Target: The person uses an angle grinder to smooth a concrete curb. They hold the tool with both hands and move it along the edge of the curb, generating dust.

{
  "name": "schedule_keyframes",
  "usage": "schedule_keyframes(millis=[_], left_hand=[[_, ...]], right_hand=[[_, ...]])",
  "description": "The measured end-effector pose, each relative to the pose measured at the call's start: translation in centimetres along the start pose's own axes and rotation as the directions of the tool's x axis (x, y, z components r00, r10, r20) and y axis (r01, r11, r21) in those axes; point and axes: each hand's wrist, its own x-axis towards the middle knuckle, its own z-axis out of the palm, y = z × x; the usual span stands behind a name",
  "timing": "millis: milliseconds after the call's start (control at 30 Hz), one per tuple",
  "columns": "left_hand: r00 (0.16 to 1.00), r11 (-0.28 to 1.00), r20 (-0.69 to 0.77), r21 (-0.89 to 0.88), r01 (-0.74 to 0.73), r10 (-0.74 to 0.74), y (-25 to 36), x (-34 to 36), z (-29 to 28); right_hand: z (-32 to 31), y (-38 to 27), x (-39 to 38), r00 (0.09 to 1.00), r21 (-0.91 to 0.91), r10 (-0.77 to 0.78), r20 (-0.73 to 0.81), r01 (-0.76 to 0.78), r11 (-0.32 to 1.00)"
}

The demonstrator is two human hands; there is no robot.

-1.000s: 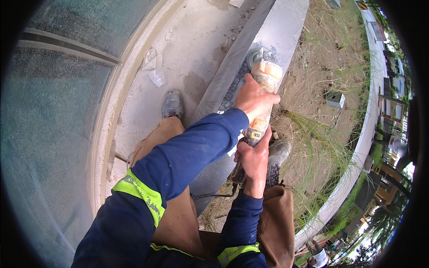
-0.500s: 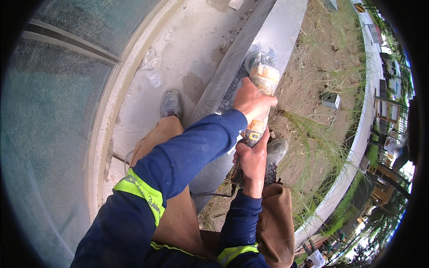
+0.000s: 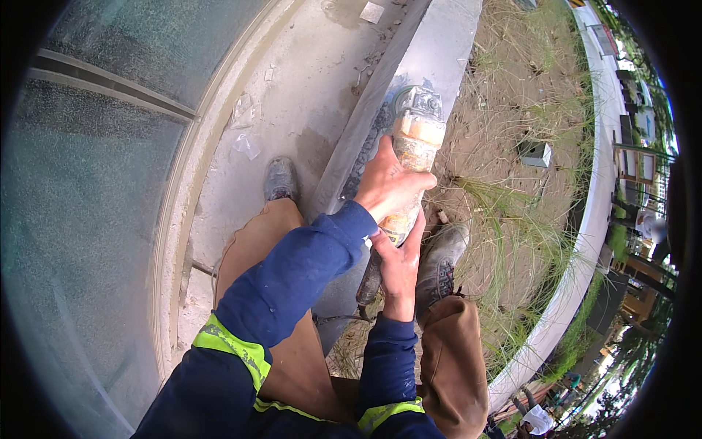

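Observation:
A dusty yellow-and-grey angle grinder (image 3: 420,135) rests with its head on the top of a long grey concrete curb (image 3: 439,55). Part of its disc shows as a pale rim at the left of the head; the rest is hidden. My left hand (image 3: 387,183) is wrapped over the grinder's body, thumb toward the right. Behind it, my right hand (image 3: 398,267) grips the rear of the body from below, close to my left hand. The dark rear handle (image 3: 369,278) sticks out below, and a black cord (image 3: 340,317) trails from it to the left.
Glass panels (image 3: 95,190) in a pale curved frame stand on the left. My left shoe (image 3: 281,179) is on the dusty concrete floor, near a clear plastic scrap (image 3: 247,146). On the right, my other shoe (image 3: 442,260) stands on sandy soil with grass (image 3: 512,219) and a small metal box (image 3: 536,154).
The view has shifted slightly. The grinder and both hands appear farther left in the picture, and my right hand sits closer behind my left, covering more of the grinder's rear.

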Motion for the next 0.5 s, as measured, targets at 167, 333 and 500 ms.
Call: schedule_keyframes(millis=[167,333,500], left_hand=[[0.997,0.973,0.039,-0.222,0.070,-0.063,0.1,-1.6,-1.1],[0.994,0.973,0.086,-0.212,0.087,-0.070,-0.6,-0.6,-0.7],[0.981,0.964,0.166,-0.228,0.140,-0.103,-0.5,0.0,0.4]], right_hand=[[-1.9,0.8,1.0,0.983,0.326,0.037,0.180,-0.095,0.941],[-1.5,-0.7,2.9,0.994,0.146,0.064,0.089,-0.077,0.986],[-1.6,-0.7,4.4,0.995,-0.039,-0.049,0.082,0.052,0.998]])
